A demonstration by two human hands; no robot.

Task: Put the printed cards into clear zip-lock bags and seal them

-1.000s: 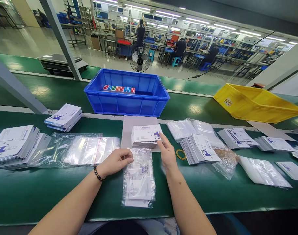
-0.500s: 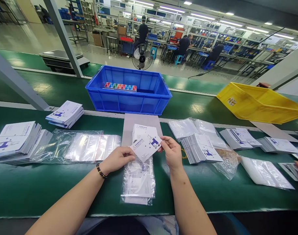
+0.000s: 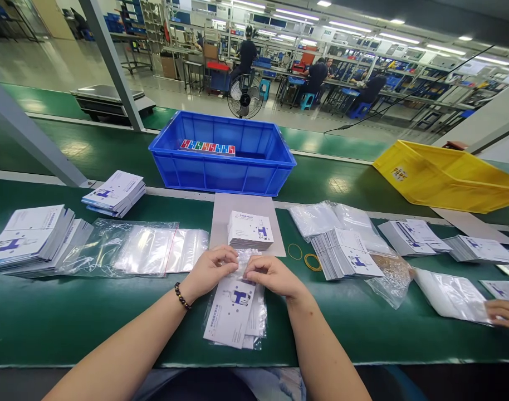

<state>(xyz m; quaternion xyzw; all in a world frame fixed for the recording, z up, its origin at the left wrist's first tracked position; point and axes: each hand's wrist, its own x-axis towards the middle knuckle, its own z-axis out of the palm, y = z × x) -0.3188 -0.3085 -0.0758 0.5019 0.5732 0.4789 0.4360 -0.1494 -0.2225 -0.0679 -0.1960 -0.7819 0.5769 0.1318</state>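
Observation:
A white booklet [image 3: 230, 312] with a purple picture lies at a slant on a small pile of clear plastic bags [image 3: 259, 312], which have printed papers in them. At the far end of that pile, my left hand [image 3: 213, 271] is closed, thumb and fingers pinching the top edge of a plastic bag. My right hand [image 3: 275, 274] pinches the same edge close beside it. The fingertips partly hide the bag's mouth. Just beyond both hands, a neat stack of booklets [image 3: 250, 228] sits on a grey board [image 3: 221, 214].
A blue bin [image 3: 221, 172] stands behind the board, and a yellow bin [image 3: 446, 178] at right. Booklet stacks [image 3: 24, 236] and empty bags [image 3: 146, 250] lie left. Rubber bands [image 3: 312, 262], more booklets [image 3: 346, 256] and bags lie right, where another person's hand [image 3: 505, 313] reaches in.
The booklet that both hands held has been laid on the bags and let go. My hands have come closer together, onto a bag's top edge. The other person's hand has moved onto a bag.

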